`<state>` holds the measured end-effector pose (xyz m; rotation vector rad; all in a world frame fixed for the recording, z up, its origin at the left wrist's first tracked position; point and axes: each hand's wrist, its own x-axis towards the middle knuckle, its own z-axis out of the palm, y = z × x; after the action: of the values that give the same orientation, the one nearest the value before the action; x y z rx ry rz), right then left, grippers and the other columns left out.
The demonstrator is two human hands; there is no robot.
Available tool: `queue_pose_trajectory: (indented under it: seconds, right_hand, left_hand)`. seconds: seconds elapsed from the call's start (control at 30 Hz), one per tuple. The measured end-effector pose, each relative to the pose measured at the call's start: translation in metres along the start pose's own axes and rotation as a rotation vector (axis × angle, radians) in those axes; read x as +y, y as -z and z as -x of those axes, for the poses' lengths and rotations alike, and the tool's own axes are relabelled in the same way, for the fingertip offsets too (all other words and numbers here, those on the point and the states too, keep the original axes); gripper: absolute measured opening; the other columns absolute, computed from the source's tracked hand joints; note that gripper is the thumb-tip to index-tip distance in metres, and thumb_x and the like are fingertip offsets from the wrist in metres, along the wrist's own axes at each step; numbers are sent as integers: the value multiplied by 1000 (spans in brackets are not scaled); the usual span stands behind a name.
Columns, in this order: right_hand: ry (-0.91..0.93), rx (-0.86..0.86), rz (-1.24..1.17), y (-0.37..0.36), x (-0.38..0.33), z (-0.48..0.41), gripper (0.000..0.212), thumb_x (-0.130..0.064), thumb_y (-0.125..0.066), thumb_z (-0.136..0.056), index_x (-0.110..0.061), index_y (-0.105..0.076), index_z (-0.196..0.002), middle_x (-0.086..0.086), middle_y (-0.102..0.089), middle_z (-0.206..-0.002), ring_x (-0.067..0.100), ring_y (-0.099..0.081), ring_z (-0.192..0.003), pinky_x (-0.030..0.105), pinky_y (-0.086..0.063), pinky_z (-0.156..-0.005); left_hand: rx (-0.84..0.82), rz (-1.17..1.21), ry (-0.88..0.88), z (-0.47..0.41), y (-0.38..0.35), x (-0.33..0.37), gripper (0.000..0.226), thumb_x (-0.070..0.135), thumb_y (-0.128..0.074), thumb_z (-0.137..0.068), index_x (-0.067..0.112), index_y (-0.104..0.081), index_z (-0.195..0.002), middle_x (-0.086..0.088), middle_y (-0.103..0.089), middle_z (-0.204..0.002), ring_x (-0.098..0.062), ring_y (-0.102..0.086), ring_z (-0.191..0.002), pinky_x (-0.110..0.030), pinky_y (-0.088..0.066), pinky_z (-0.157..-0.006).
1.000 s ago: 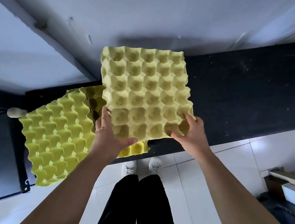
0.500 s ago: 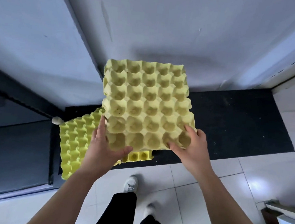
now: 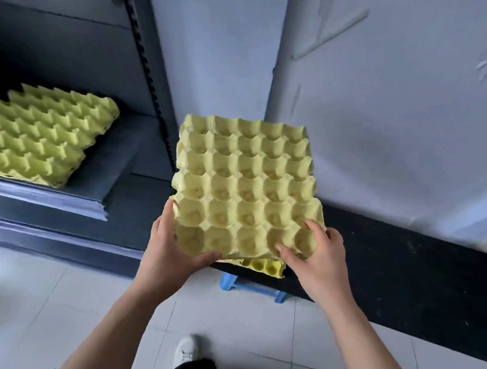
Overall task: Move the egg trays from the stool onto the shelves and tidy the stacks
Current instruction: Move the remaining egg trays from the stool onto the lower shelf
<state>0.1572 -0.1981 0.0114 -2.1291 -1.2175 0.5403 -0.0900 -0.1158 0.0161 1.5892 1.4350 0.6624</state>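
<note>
Much is hidden here: the tray (image 3: 244,190) I hold covers most of the stool (image 3: 250,287), so only blue bars show below its near edge, and of the trays under it I see just a bright yellow strip (image 3: 263,266); I cannot tell how many lie there. A stack (image 3: 42,139) on the dark shelf (image 3: 112,174) at far left is cut off by the picture's edge. Part of my palms and some fingertips are hidden behind the tray. The yellow tray is in the middle of the view, cups facing up, tilted slightly toward me, in front of a pale wall and above a black mat (image 3: 404,269). My left hand (image 3: 170,245) grips its near left corner, fingers running up the side and thumb curled along the near edge. My right hand (image 3: 315,260) grips the near right corner, fingers bent over the rim into the cups. One white shoe (image 3: 185,351) shows on the tiled floor below.
</note>
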Motion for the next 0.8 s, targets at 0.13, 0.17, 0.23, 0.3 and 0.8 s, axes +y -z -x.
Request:
queue_pose_trajectory:
  seconds: [0.13,0.17,0.23,0.3,0.8]
  right_hand:
    - [95,-28,11,-15,-54,12,74,-62,-68,-70,-36,-42,-134,1,-36,-121,20,-39,-119,36,-41,-96]
    - [118,-35,15,-20,-69,14,74,-62,-68,-70,-36,-41,-135,1,-36,-122,20,-38,-120,36,-41,-97]
    - [167,-42,12,-33,-99,17,75,-60,-69,-71,-34,-42,-136,-2,-34,-116,20,-38,-120,33,-39,-97]
    - [202,-53,21,-53,-133,20,75,-59,-69,-71,-33,-42,-136,-3,-34,-114,20,-40,-118,30,-38,-95]
    - [139,-119,14,-240,-328,51,73,-58,-68,-74,-30,-44,-136,11,-42,-125,27,-39,-121,30,-33,-95]
  left_hand:
    - [110,52,22,19,54,-10,121,40,-92,-52,45,-17,-146,13,-37,-133,-5,-44,-114,-26,-39,-92]
    - [130,58,17,21,69,-14,122,45,-93,-49,43,-20,-146,11,-39,-134,-8,-47,-114,-28,-42,-93]
    - [175,53,-1,23,101,-26,122,54,-92,-43,40,-26,-145,5,-43,-132,-12,-50,-114,-37,-48,-94]
    - [216,59,5,26,137,-36,123,46,-93,-46,37,-24,-147,3,-38,-132,-9,-45,-114,-31,-43,-98]
    - [230,26,90,-22,379,-145,117,38,-93,-51,17,-31,-147,-2,-37,-141,-11,-45,-120,-23,-36,-98]
